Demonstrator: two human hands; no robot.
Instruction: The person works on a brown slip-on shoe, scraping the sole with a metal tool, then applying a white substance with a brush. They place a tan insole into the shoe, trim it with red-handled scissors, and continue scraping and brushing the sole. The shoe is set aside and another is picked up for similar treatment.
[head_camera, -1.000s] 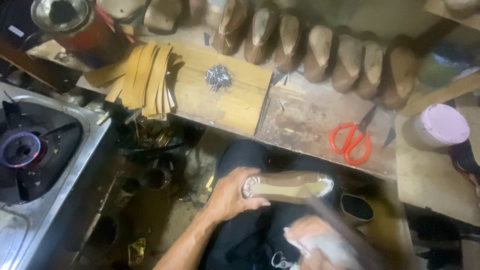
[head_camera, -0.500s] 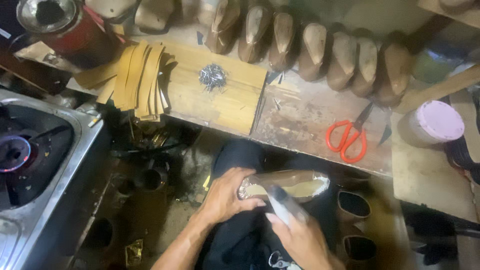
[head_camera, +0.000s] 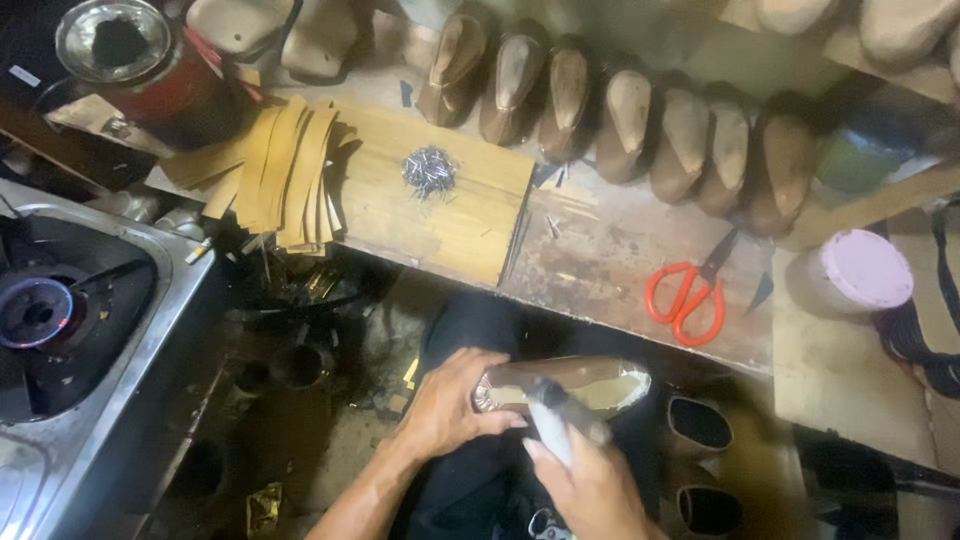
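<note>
A shoe on its last (head_camera: 590, 382) lies sole-up across my lap, shiny along its rim. My left hand (head_camera: 455, 402) grips its heel end. My right hand (head_camera: 590, 485) is closed around a pale-handled tool (head_camera: 550, 425) whose head rests on the sole near the heel; motion blur hides the kind of tool. A small heap of nails (head_camera: 430, 170) sits on a wooden board (head_camera: 450, 215) on the bench ahead.
A row of several wooden shoe lasts (head_camera: 640, 125) lines the bench back. Red-handled scissors (head_camera: 690, 295) lie at right, beside a pink-lidded tub (head_camera: 860, 270). Tan leather strips (head_camera: 285, 175) and a red can (head_camera: 150, 70) sit at left. A gas burner (head_camera: 40, 310) is far left.
My right hand has swung the tool from low at the right onto the sole near the heel. My left hand kept its hold on the shoe.
</note>
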